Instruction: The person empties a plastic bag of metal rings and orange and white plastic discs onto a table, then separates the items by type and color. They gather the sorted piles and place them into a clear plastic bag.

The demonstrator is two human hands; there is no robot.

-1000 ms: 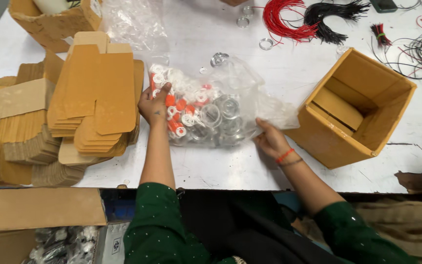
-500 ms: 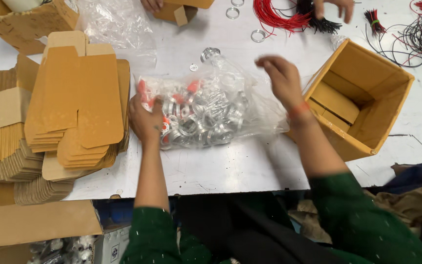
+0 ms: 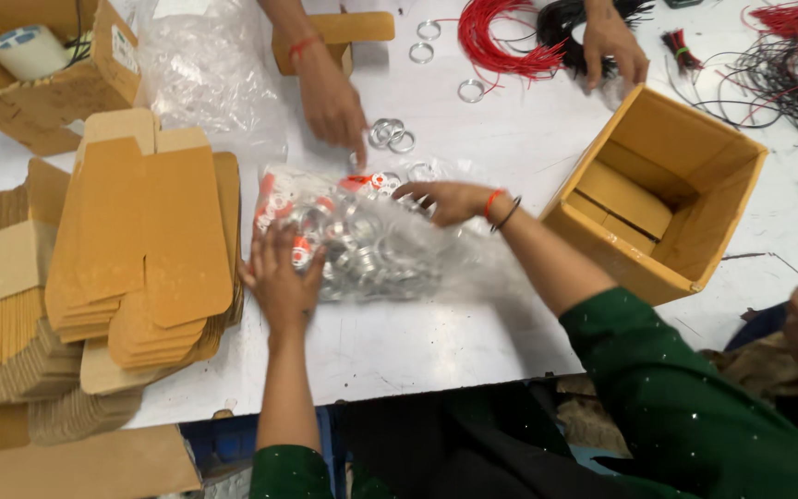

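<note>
The clear plastic bag of metal rings lay flat on the white table, near the middle of the view, its long axis running from nine o'clock to three o'clock. Which end was its mouth could not be told through the crumpled film.

The left hand rested at the bag's eight o'clock corner, palm down, fingers spread and pressing on the plastic rather than clenched around it. The right hand sat on the bag's upper edge at about one o'clock, fingers loosely curled with the tips touching the film; whether it pinched the plastic could not be told.

At twelve o'clock from the bag, a co-worker's hand reached down to some loose rings just above the bag. Another co-worker's hand lay on black and red wire bundles farther up.

An open cardboard box stood at three o'clock, near the bag. A stack of flat cardboard blanks lay at nine o'clock, just beside the left hand.
</note>
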